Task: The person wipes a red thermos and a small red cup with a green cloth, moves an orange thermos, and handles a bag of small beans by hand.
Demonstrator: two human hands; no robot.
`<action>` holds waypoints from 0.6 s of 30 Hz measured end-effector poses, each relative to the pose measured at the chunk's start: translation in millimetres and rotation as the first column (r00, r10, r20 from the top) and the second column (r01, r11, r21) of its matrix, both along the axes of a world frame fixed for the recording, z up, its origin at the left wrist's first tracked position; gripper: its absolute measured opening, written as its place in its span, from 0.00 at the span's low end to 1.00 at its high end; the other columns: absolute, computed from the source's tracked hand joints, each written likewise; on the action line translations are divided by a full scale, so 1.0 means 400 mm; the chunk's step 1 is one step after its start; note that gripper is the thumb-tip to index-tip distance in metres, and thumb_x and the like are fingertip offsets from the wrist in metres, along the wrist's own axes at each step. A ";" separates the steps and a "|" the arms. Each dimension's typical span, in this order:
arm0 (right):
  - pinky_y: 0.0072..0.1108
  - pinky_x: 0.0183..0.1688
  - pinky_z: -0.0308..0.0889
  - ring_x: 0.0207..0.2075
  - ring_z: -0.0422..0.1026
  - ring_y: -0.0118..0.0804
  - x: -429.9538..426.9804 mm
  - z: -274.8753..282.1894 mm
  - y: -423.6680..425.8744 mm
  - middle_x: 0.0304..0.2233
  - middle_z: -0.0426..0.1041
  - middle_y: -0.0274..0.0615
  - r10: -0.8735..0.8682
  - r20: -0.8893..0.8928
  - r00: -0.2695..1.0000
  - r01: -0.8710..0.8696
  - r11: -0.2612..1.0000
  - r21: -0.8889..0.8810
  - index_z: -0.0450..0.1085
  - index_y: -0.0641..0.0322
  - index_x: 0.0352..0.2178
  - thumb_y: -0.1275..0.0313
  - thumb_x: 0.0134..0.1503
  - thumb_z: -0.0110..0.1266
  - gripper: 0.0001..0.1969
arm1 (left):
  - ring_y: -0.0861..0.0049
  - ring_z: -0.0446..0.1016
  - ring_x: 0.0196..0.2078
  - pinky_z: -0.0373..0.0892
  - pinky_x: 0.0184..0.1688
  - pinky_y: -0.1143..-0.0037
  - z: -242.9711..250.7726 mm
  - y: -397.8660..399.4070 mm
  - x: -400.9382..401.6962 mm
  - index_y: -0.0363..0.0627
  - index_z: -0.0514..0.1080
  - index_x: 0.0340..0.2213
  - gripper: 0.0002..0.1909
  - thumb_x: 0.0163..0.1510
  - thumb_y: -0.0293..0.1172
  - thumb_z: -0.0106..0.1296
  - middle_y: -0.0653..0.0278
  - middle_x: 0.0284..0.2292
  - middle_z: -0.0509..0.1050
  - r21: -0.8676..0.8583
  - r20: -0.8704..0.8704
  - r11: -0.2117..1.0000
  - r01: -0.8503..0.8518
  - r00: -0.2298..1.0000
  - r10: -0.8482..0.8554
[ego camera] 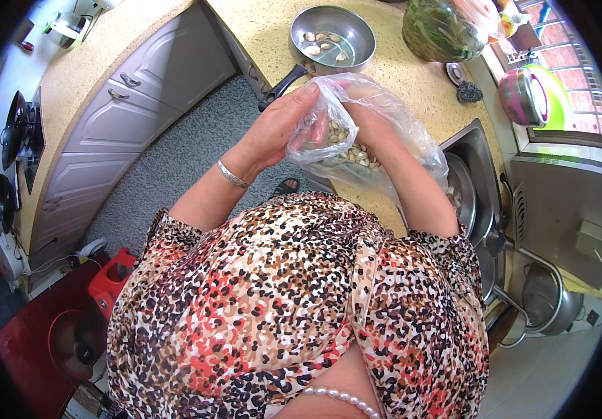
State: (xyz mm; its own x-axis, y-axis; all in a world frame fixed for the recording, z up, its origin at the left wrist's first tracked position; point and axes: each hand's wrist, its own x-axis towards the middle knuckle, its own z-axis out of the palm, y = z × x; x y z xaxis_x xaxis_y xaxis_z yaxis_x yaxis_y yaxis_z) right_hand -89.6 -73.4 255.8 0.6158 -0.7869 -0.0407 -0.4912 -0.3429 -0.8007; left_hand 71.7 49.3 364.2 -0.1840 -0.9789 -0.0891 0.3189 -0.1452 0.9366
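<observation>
A clear plastic bag (411, 131) with many garlic cloves (358, 155) in it is held over the counter in front of me. My left hand (290, 120) grips the bag's gathered edge, its thumb on top and its fingers partly seen through the film. My right hand (366, 123) reaches into the bag; its fingers are hidden by the plastic, so its hold cannot be made out. Just beyond the bag stands a metal frying pan (356, 39) with several garlic cloves (312, 50) in it. The pan's black handle (286, 85) points towards my left forearm.
To the right is a steel sink (481, 141) holding a metal bowl (463, 183). A large jar of green vegetables (437, 31) stands at the back right, near a dark scouring pad (469, 92). Grey cabinets (123, 115) curve along the left.
</observation>
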 end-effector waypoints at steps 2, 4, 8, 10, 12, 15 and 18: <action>0.31 0.55 0.62 0.52 0.71 0.43 -0.015 -0.015 -0.017 0.47 0.75 0.47 -0.046 0.098 0.994 0.042 0.998 0.037 0.71 0.59 0.49 0.64 0.60 0.50 0.17 | 0.93 0.56 0.13 0.54 0.16 0.89 0.004 -0.004 -0.002 0.37 0.60 0.59 0.28 0.69 0.45 0.29 0.71 0.18 0.68 -0.004 0.011 1.000 0.004 1.000 -0.004; 0.26 0.44 0.69 0.43 0.75 0.37 -0.048 0.083 -0.013 0.41 0.77 0.44 -0.004 0.023 1.000 0.000 0.988 0.156 0.71 0.59 0.48 0.63 0.61 0.51 0.17 | 0.93 0.56 0.13 0.55 0.17 0.89 -0.007 0.005 0.011 0.37 0.60 0.59 0.28 0.69 0.45 0.29 0.71 0.18 0.68 0.001 0.013 1.000 -0.026 1.000 0.026; 0.11 0.26 0.66 0.27 0.69 0.15 -0.109 0.114 0.000 0.30 0.73 0.31 -0.348 0.437 0.829 -0.155 0.609 0.778 0.70 0.61 0.45 0.59 0.58 0.58 0.19 | 0.91 0.61 0.18 0.57 0.20 0.87 -0.022 0.004 0.014 0.39 0.66 0.55 0.25 0.69 0.45 0.32 0.71 0.21 0.70 -0.037 0.019 0.999 -0.012 1.000 0.013; 0.15 0.27 0.68 0.28 0.72 0.22 -0.116 0.119 0.008 0.30 0.74 0.35 -0.218 0.283 0.934 -0.059 0.688 0.724 0.71 0.60 0.44 0.59 0.57 0.58 0.18 | 0.91 0.62 0.19 0.58 0.21 0.88 -0.013 0.003 0.001 0.39 0.65 0.55 0.26 0.69 0.45 0.32 0.71 0.21 0.70 -0.038 0.037 0.999 -0.035 0.999 0.037; 0.20 0.29 0.70 0.29 0.74 0.29 -0.109 0.122 0.034 0.30 0.76 0.39 -0.097 0.097 0.991 0.013 0.766 0.643 0.72 0.59 0.42 0.59 0.56 0.59 0.17 | 0.93 0.58 0.14 0.55 0.17 0.88 0.012 0.008 -0.007 0.37 0.60 0.59 0.28 0.69 0.46 0.31 0.72 0.19 0.68 -0.048 0.005 0.999 -0.015 1.000 0.015; 0.29 0.32 0.69 0.33 0.75 0.44 -0.073 0.116 0.102 0.30 0.76 0.47 0.084 -0.285 0.955 -0.120 0.986 -0.113 0.69 0.65 0.36 0.63 0.56 0.58 0.15 | 0.93 0.57 0.14 0.55 0.17 0.88 0.016 0.002 -0.009 0.38 0.60 0.59 0.28 0.69 0.46 0.30 0.71 0.19 0.68 -0.052 -0.013 0.999 -0.001 1.000 0.000; 0.35 0.39 0.68 0.37 0.74 0.51 -0.065 0.075 0.113 0.33 0.75 0.52 0.130 -0.372 0.919 -0.212 0.958 -0.191 0.67 0.63 0.38 0.65 0.54 0.56 0.15 | 0.93 0.57 0.14 0.55 0.17 0.89 0.005 -0.002 -0.006 0.38 0.60 0.60 0.28 0.69 0.46 0.30 0.71 0.19 0.69 -0.044 -0.041 0.999 0.007 0.999 -0.009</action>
